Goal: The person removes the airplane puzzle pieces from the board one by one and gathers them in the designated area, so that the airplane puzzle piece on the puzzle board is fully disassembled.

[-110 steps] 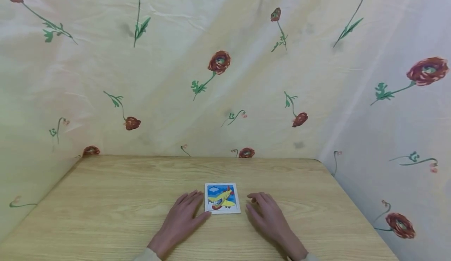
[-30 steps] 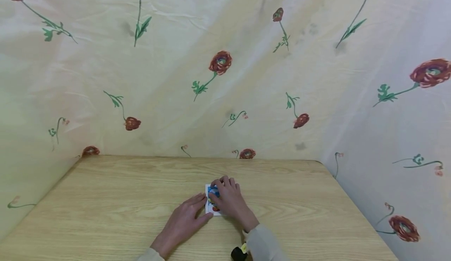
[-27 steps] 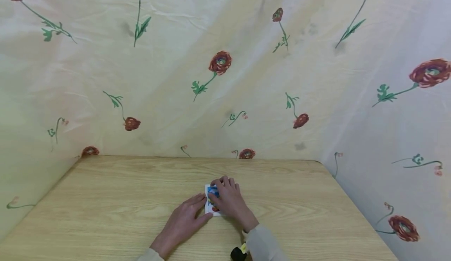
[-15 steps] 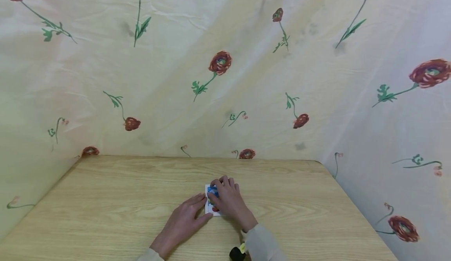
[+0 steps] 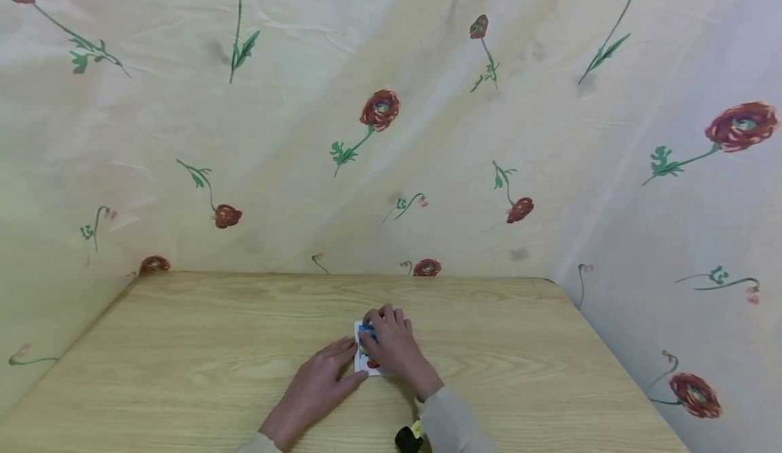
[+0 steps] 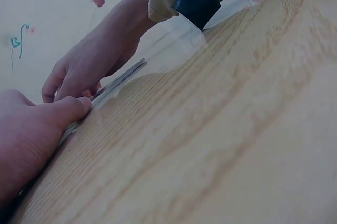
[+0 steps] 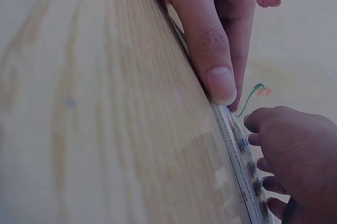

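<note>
A small square picture board (image 5: 368,367) with a white border lies flat on the table; much of its airplane picture is covered. My left hand (image 5: 318,384) lies along its left side with straight fingers, the thumb at the near left corner. My right hand (image 5: 396,346) is over the right part, fingers bent and fingertips down on the picture. In the left wrist view the left thumb (image 6: 73,109) meets the board's thin edge. From the right wrist view, the right hand (image 7: 300,155) has its fingertips spaced along the picture surface.
A wood-grain table (image 5: 214,344) spreads around both hands. Behind it and at the sides hangs pale cloth (image 5: 275,134) printed with red flowers. A black wrist camera (image 5: 408,439) sits below the right forearm.
The right hand has moved left from beside the board onto its picture. Over the last second both hands have stayed almost still. The left hand keeps its place at the board's side.
</note>
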The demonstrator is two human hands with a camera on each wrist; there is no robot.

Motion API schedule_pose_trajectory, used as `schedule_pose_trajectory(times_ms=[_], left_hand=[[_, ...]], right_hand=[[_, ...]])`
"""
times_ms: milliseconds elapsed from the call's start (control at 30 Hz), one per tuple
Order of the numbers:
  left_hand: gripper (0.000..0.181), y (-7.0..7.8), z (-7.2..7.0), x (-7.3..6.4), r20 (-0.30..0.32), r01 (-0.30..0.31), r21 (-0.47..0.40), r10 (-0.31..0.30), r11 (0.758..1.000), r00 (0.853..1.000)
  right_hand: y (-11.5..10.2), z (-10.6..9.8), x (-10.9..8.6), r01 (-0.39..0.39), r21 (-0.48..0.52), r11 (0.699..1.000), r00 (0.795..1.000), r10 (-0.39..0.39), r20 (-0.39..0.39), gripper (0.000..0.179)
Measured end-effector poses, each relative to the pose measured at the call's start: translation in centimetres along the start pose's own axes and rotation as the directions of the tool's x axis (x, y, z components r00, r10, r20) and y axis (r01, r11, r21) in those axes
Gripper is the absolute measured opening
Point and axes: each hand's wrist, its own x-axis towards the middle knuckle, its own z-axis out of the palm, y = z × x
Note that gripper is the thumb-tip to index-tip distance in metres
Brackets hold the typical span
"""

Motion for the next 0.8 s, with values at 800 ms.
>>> schedule_pose_trajectory(times_ms=[800], left_hand=[[0.059,-0.16,0.09,0.23,0.016,0.014,0.003,-0.014,1.0,1.0]], right_hand=[[0.62,0.74,0.67,-0.03,0.113,0.993,0.999,0.033,-0.02,0.023]])
